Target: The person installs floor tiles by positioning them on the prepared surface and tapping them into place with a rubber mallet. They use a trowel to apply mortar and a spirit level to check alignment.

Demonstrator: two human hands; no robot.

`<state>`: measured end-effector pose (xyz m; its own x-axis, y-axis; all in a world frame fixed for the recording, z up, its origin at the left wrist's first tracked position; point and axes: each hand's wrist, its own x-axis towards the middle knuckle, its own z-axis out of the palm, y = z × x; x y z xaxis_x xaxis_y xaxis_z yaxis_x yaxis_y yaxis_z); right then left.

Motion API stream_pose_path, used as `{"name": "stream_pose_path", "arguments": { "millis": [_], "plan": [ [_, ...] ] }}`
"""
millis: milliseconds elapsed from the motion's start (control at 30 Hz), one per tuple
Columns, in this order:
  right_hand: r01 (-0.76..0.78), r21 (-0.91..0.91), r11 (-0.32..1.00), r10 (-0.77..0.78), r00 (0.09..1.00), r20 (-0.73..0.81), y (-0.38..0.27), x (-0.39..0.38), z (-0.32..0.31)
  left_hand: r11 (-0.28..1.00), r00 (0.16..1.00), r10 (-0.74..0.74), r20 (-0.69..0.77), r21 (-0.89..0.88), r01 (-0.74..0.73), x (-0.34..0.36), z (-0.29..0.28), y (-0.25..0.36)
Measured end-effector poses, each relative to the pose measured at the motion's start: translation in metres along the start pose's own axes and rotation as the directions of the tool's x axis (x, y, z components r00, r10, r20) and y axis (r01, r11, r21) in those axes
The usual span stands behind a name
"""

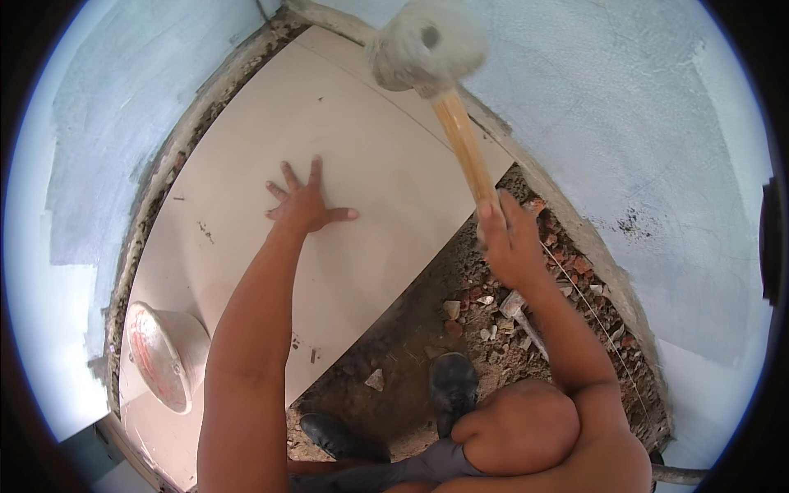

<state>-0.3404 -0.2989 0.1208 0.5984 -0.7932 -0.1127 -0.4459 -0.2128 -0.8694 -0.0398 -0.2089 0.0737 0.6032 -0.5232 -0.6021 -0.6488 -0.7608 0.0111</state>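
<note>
My left hand point(302, 204) rests with spread fingers on a large beige floor tile point(378, 172). My right hand point(511, 242) is wrapped round the wooden handle of a mallet point(464, 144). The mallet's pale, whitish head point(427, 45) is raised near the far wall and smeared by motion. Whether the head touches anything below it cannot be made out. A thin joint line runs along the tile surface near the far wall.
A whitish bucket point(168, 357) lies tilted on the tiles at the left. Broken brick and rubble point(493, 320) cover the ground at the right, crossed by a taut string point(588, 287). Pale blue walls point(608, 107) enclose the corner. My dark shoes point(454, 382) stand on the soil.
</note>
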Motion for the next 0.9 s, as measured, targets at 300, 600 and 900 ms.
{"name": "stream_pose_path", "arguments": {
  "millis": [300, 600, 900],
  "plan": [
    [-0.133, -0.11, 0.985, 0.138, 0.989, 0.045, 0.001, -0.01, -0.009, 1.0, 0.999, 0.031, -0.031, -0.001, -0.032, 0.003, 0.006, 0.002],
    [-0.11, -0.249, 0.962, 0.124, 0.991, 0.043, 0.043, 0.027, 0.004, 0.998, 0.998, 0.055, -0.035, 0.027, -0.054, 0.007, 0.007, 0.006],
    [0.099, -0.051, 0.994, -0.098, 0.995, 0.014, -0.048, 0.098, -0.037, 0.994, 0.995, 0.06, -0.079, 0.098, -0.053, 0.026, 0.009, -0.001]
  ]
}}
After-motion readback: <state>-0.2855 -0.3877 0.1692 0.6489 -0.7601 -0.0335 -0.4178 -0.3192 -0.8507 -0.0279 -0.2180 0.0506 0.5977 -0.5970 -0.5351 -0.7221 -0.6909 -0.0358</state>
